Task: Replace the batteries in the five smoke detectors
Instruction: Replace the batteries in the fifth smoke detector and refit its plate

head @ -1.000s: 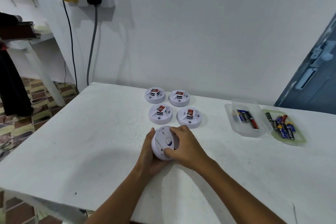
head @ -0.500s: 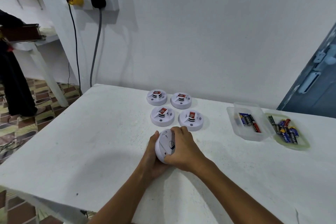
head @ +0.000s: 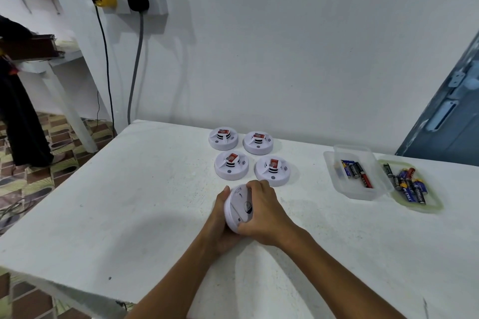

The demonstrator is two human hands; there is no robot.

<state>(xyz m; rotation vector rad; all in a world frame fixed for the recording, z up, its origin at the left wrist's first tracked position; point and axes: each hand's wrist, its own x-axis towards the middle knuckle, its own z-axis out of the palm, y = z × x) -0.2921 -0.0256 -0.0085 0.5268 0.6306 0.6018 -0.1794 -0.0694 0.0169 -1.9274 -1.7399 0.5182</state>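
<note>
Five smoke detectors are in view, and none can be judged finished from what is shown. Four detectors (head: 251, 156) are set face up in a two-by-two cluster on the white worktop (head: 129, 202), near the wall, each with a red label on its raised centre; they appear untouched. The fifth detector (head: 239, 206) is held just in front of that cluster, tipped on edge so that its flat back is turned toward the camera.

It is cradled from the left and beneath by the left hand (head: 220, 225), whose fingers are curled around its rim. The right hand (head: 264, 212) is wrapped over its right side, fingertips pressed on the back plate. Both grips are closed on this one unit. The pose suggests that the back cover is being twisted or pried off, so the work is judged to be at its first step; whether the cover has loosened cannot be told.

Batteries are kept to the right: a few in a clear container (head: 355, 176), more on a green-rimmed lid (head: 414, 189) just beside it. Which set is fresh cannot be told. All five swaps appear to remain.
</note>
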